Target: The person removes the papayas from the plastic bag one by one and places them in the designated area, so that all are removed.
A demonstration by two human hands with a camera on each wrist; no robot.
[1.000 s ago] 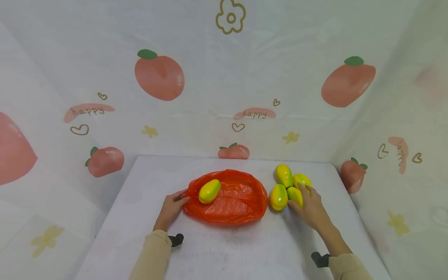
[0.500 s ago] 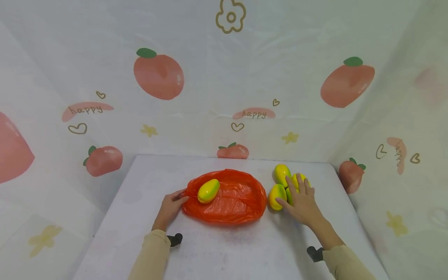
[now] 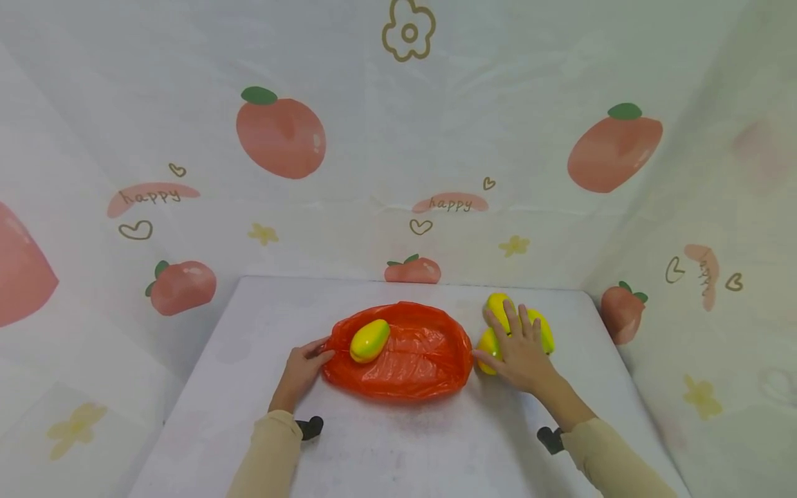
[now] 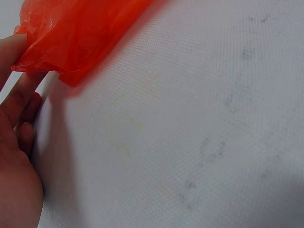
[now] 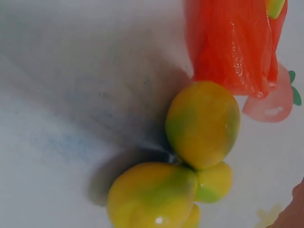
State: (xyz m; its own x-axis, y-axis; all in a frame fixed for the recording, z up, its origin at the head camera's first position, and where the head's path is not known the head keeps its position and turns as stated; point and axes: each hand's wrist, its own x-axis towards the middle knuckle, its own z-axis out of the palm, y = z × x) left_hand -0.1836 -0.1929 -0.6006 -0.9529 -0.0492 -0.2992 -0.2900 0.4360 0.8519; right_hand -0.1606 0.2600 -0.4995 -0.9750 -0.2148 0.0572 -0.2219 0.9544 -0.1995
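Observation:
A red plastic bag (image 3: 411,360) lies spread with its mouth upward, and one yellow-green mango (image 3: 370,341) rests in its left part. My left hand (image 3: 300,373) pinches the bag's left edge; in the left wrist view the thumb and fingers hold the red film (image 4: 80,40). To the right of the bag, several mangoes (image 3: 543,330) sit close together. Over them my right hand (image 3: 521,356) is spread with straight fingers, partly hiding them. Whether it touches them I cannot tell. In the right wrist view one mango (image 5: 203,124) stands right beside the bag.
Beneath everything is a white table (image 3: 398,449) with faint stains. A pale curtain (image 3: 361,138) printed with fruit and the word "happy" closes off the back and sides. Dark wrist camera mounts (image 3: 551,440) stick out at the sleeves.
My right hand has moved left across the mangoes, its fingers spreading, and its thumb is now near the bag's right edge. The left hand keeps its hold on the bag.

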